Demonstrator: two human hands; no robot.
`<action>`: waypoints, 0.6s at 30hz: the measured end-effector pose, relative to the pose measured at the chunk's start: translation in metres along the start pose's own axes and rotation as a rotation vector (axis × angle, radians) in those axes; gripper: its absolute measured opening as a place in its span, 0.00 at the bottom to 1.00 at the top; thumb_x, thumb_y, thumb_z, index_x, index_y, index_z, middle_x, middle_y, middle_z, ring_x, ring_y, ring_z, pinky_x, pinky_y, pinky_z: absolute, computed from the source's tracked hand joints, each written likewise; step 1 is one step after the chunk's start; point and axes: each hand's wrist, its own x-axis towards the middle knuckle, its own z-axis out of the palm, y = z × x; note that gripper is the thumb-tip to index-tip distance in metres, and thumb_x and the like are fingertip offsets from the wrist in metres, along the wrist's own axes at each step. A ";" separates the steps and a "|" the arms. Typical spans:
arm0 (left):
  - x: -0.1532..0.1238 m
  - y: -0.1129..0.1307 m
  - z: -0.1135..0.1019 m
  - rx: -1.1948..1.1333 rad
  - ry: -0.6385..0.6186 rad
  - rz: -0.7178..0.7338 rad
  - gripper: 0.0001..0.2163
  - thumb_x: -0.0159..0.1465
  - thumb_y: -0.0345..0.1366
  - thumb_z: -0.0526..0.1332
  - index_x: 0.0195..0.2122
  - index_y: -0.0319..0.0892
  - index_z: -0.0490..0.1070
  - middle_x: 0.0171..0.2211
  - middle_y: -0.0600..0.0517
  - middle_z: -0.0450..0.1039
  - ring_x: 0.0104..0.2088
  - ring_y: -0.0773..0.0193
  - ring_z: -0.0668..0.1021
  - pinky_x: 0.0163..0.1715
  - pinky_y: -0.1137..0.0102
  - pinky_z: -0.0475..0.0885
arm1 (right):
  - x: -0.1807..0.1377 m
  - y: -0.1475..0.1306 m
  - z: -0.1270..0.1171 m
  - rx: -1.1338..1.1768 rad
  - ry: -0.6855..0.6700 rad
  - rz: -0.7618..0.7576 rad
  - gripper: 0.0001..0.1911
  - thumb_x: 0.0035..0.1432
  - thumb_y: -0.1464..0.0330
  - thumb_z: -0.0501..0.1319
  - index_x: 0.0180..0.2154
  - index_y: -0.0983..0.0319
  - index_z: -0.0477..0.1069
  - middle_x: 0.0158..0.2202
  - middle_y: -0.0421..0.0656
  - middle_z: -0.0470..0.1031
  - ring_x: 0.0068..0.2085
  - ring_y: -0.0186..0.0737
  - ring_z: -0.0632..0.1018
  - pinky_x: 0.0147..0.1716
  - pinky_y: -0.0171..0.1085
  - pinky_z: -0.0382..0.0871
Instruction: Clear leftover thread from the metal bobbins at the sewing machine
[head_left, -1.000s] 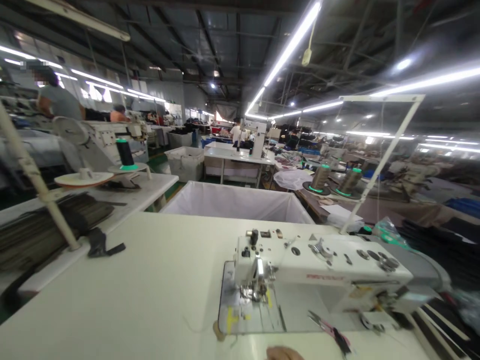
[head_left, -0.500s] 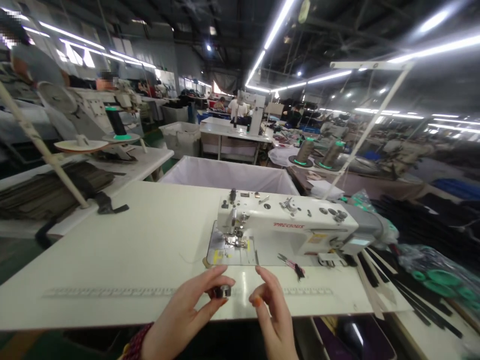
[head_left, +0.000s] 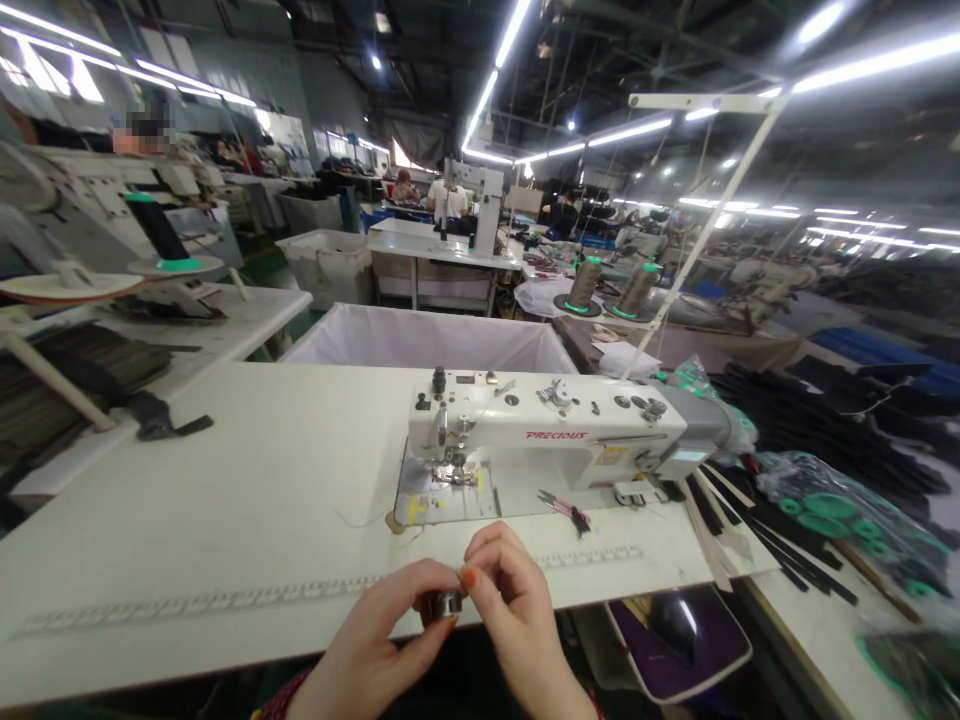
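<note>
Between the thumb and fingers of my left hand point(head_left: 386, 632) is a small, shiny metal bobbin case point(head_left: 447, 603). Right beside it, my right hand point(head_left: 511, 600) has its thumb and forefinger pinched together; whatever lies in that pinch is too small to make out. Both hands are over the front edge of the white table point(head_left: 247, 480). Beyond them stands a white sewing machine point(head_left: 555, 430) with its needle area on the left. A pair of thread snips point(head_left: 566, 510) with pinkish handles lies before the machine's arm.
A ruler strip point(head_left: 202, 600) runs along the table's front. Behind the table is a bin with a pale liner point(head_left: 427, 340). Dark strips point(head_left: 780, 540) and bagged green-ended spools point(head_left: 840, 510) lie to the right. A thread stand pole point(head_left: 705, 230) rises behind the machine.
My right hand has moved left to the bobbin case, and its parted fingers have closed into a pinch. The left hand still holds the case. The view has turned slightly right.
</note>
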 end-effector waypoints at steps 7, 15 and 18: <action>0.007 0.001 0.002 -0.085 -0.076 -0.018 0.11 0.61 0.24 0.54 0.40 0.48 0.69 0.37 0.54 0.75 0.38 0.65 0.76 0.40 0.72 0.72 | -0.005 0.022 0.008 0.331 0.094 0.191 0.11 0.62 0.61 0.59 0.31 0.61 0.65 0.25 0.34 0.60 0.22 0.27 0.58 0.22 0.29 0.52; 0.008 -0.003 -0.007 -0.174 -0.264 -0.109 0.13 0.56 0.21 0.54 0.36 0.45 0.70 0.35 0.53 0.73 0.35 0.65 0.75 0.37 0.71 0.71 | -0.009 0.025 -0.037 0.632 0.333 0.355 0.15 0.57 0.61 0.64 0.28 0.60 0.60 0.22 0.32 0.63 0.18 0.24 0.62 0.13 0.24 0.51; 0.008 -0.008 -0.014 -0.154 -0.355 -0.089 0.12 0.56 0.22 0.54 0.36 0.44 0.70 0.34 0.52 0.73 0.33 0.66 0.74 0.35 0.72 0.71 | -0.030 0.033 -0.111 0.612 0.594 0.358 0.17 0.49 0.66 0.69 0.25 0.61 0.60 0.21 0.32 0.61 0.20 0.24 0.65 0.15 0.22 0.60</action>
